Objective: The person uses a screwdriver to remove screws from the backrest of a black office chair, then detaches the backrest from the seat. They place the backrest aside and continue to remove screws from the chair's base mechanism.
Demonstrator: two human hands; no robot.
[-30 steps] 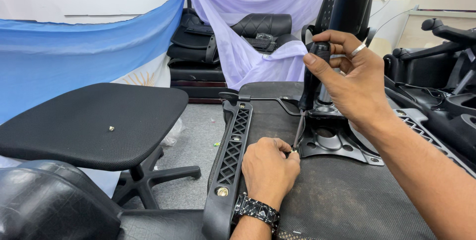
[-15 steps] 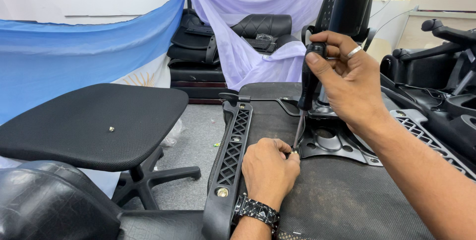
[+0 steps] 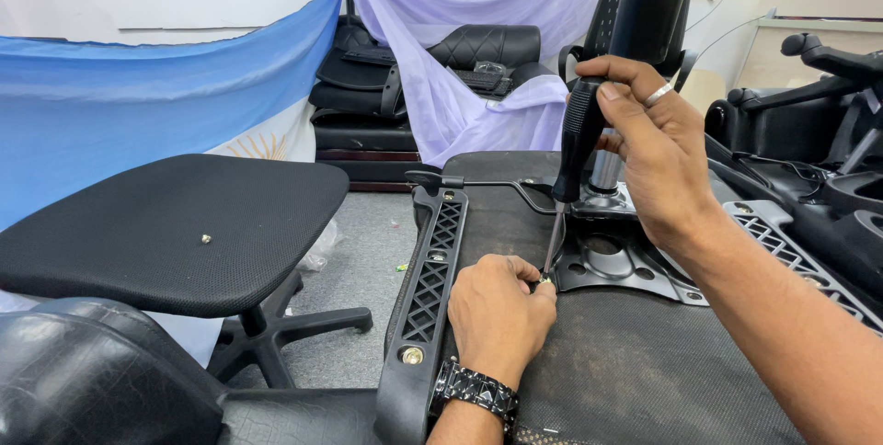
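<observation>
- Screwdriver [image 3: 572, 155]: black handle, near upright, tip down at the corner of the metal chair plate [image 3: 625, 266] on the upturned seat underside [image 3: 635, 362].
- Right hand [image 3: 648, 146]: grip clenched round the handle top.
- Left hand [image 3: 497, 316]: fingers pinched at the tip; whether they hold a screw cannot be told.
- 1 small screw [image 3: 206, 238] lies on the black stool seat [image 3: 166, 224].
</observation>
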